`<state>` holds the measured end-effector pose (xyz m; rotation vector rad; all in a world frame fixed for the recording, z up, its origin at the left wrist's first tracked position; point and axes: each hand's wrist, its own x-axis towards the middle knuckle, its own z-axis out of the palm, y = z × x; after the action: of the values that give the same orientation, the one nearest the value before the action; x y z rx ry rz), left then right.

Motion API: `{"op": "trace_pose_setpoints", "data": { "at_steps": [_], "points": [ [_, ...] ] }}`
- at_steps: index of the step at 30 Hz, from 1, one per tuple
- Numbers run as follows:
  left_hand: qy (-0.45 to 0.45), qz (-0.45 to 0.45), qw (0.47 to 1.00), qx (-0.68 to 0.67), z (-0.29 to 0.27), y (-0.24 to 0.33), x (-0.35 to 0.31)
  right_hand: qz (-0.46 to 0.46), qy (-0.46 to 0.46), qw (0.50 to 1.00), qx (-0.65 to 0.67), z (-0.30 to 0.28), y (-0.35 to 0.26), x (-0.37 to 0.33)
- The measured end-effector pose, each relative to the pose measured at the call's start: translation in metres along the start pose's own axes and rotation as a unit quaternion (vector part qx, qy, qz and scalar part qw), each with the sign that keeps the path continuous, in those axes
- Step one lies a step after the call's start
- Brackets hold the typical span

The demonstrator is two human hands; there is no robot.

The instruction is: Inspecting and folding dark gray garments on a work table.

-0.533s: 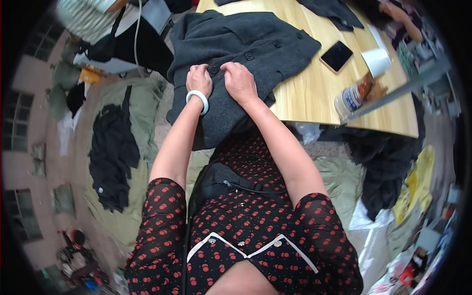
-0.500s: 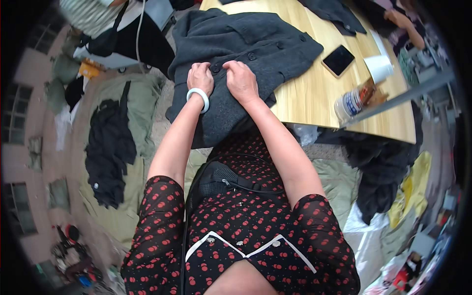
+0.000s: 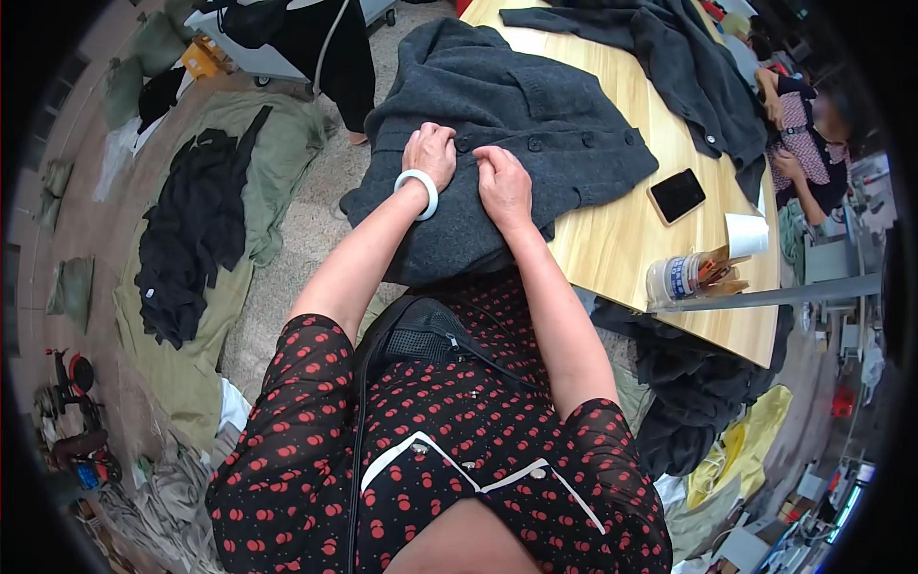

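Note:
A dark grey knitted cardigan [image 3: 583,100] lies spread over the end of a wooden table [image 3: 607,234], its near part hanging toward my lap. Several dark buttons run along its front band. My left hand [image 3: 430,158], with a pale bangle at the wrist, has its fingers curled down on the knit beside a button [image 3: 464,144]. Just right of that button, my right hand [image 3: 504,187] pinches the band, fingers bent together. The fingertips of both hands are partly hidden.
On the table are a phone [image 3: 677,197], a white cup [image 3: 747,235], a jar [image 3: 672,279] of brown sticks and another dark garment [image 3: 669,67]. A metal bar [image 3: 813,289] crosses the right corner. Dark clothes [image 3: 196,230] lie on green cloth at left. Another person [image 3: 803,143] is at the far right.
The view has shifted, showing more of the far garment and the person at right. Both my hands stay on the cardigan's button band, the right fingers slightly farther from the button.

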<state>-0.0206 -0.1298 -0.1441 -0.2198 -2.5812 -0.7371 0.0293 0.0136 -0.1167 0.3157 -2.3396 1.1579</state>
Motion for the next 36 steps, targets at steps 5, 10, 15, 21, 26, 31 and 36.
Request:
{"op": "trace_pose_setpoints", "data": {
  "at_steps": [5, 10, 15, 21, 26, 31, 36],
  "points": [
    [-0.029, -0.021, 0.999, 0.012, -0.004, -0.001, -0.003, -0.015, -0.009, 1.000, 0.014, 0.002, -0.001, -0.004],
    [0.001, -0.001, 1.000, -0.003, 0.000, 0.002, -0.002, -0.030, 0.058, 0.997, -0.027, 0.002, 0.000, 0.000],
    [-0.002, -0.015, 1.000, -0.001, 0.001, 0.002, 0.000, -0.018, 0.036, 0.998, -0.042, 0.005, 0.006, 0.002],
    [0.047, -0.039, 0.997, -0.038, 0.002, 0.000, 0.000, -0.063, 0.026, 0.984, -0.162, 0.009, 0.000, 0.001],
    [-0.105, -0.046, 0.991, -0.062, -0.010, -0.012, 0.010, -0.113, -0.206, 0.943, -0.234, -0.001, -0.003, 0.025],
    [-0.335, 0.024, 0.939, -0.070, -0.032, -0.036, 0.064, -0.091, -0.325, 0.902, -0.271, -0.006, -0.014, 0.062],
    [-0.378, -0.007, 0.925, -0.041, -0.030, -0.022, 0.077, -0.111, -0.249, 0.949, -0.161, 0.002, 0.012, 0.048]
  ]
}}
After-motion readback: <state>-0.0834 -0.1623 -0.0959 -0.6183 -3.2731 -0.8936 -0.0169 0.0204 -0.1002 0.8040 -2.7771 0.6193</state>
